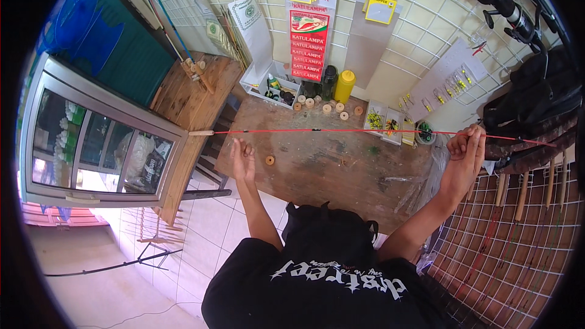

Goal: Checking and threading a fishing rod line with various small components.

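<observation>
Head view, and it's the broad wooden worktop (pixel 341 173) that fills the middle, with everything lined up against it. Across it goes the slim red rod (pixel 347 130), long axis running left to right over the worktop's far half, overshooting both its sides! Look right: the right hand (pixel 467 149) is beyond the worktop's right edge, fingers gathered in a pinch on the rod's thin end, the tip poking out past them. Now the left hand (pixel 244 159), above the worktop's left end: palm up, fingers loosely spread, pinching nothing, just on the near side of the rod and seemingly not touching it. So the right hand has the contact, the left is the one nearer the thick end. Against the worktop's back, a yellow bottle (pixel 345 87) stands upright. Out past the worktop's left edge sits the rod's pale wooden handle (pixel 202 133), leftward and slightly farther out than the left fingertips; whether it rests on anything, I cannot tell. Smallest of all, one wooden ring (pixel 270 161) lies toward the worktop's left end.
</observation>
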A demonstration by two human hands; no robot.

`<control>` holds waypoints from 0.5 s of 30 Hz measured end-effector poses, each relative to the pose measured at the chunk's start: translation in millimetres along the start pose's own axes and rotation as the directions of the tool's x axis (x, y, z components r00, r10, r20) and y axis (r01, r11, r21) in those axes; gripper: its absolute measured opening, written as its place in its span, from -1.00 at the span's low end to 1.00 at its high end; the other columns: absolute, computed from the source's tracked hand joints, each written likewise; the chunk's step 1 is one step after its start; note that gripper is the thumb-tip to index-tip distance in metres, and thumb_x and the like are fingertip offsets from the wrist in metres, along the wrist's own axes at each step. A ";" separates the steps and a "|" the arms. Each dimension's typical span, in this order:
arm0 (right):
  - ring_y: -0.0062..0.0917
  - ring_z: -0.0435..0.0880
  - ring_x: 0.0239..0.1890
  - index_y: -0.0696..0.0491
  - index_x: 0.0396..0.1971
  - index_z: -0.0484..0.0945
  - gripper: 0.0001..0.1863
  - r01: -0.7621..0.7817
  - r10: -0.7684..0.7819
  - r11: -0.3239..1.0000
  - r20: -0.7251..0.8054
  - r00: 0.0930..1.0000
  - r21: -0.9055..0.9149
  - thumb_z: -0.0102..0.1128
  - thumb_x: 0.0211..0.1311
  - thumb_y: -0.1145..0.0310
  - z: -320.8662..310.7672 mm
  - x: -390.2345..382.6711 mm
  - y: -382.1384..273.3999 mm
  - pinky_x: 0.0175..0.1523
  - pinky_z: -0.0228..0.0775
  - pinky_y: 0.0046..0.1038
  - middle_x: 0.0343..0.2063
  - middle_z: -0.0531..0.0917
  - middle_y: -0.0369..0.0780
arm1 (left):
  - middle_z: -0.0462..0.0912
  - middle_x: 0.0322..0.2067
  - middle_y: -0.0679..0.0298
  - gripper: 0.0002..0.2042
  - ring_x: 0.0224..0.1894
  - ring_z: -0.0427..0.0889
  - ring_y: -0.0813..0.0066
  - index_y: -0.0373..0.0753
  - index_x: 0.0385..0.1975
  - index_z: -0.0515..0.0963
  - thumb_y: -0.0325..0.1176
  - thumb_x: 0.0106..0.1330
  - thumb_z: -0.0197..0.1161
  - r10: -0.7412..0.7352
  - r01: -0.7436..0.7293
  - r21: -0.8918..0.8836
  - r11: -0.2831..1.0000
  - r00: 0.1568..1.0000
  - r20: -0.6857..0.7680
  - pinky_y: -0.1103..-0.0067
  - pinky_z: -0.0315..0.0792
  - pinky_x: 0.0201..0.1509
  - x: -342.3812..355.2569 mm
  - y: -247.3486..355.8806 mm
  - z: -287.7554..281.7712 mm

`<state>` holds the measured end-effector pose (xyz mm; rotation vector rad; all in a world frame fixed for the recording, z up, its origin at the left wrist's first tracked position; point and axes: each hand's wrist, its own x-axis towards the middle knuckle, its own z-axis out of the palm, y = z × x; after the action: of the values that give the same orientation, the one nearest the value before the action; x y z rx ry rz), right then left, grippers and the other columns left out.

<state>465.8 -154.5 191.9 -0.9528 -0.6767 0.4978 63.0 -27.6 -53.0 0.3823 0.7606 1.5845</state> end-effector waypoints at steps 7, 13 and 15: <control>-0.82 0.13 -0.54 0.02 -0.37 0.35 -0.81 -0.004 0.003 1.000 -0.034 0.999 -0.014 -0.08 0.44 0.26 -6.5 3.6 5.4 -0.42 -0.02 -0.70 -0.59 0.20 -0.46 | 0.05 -0.67 0.56 -0.66 -0.68 0.02 0.75 -0.14 -0.28 0.52 0.00 0.19 0.32 0.181 -0.025 0.313 0.949 0.858 -0.481 0.69 0.02 -0.57 20.2 3.6 -71.6; -0.82 0.13 -0.54 0.00 -0.38 0.36 -0.80 -0.006 0.005 0.999 -0.025 1.000 -0.035 -0.07 0.44 0.25 -4.6 6.1 8.6 -0.42 -0.01 -0.70 -0.59 0.20 -0.47 | 0.39 -0.64 0.50 -0.73 -0.66 0.27 0.74 -0.19 -0.44 0.58 -0.09 0.21 0.31 0.353 -0.093 0.474 0.876 0.793 -0.496 0.69 0.17 -0.63 46.9 -6.2 -150.7; -0.82 0.13 -0.54 0.00 -0.39 0.36 -0.80 -0.006 0.003 0.998 -0.052 0.999 -0.068 -0.07 0.44 0.24 -2.5 6.0 7.3 -0.42 -0.01 -0.70 -0.59 0.21 -0.47 | 0.48 -0.58 0.44 -0.73 -0.63 0.36 0.68 -0.21 -0.46 0.58 -0.12 0.21 0.32 0.393 -0.133 0.472 0.872 0.764 -0.512 0.65 0.26 -0.59 52.3 -13.1 -155.1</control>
<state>471.1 -148.4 186.3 -1.0280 -0.6483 0.4550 -35.6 -15.6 -183.7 0.2986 1.6125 1.8381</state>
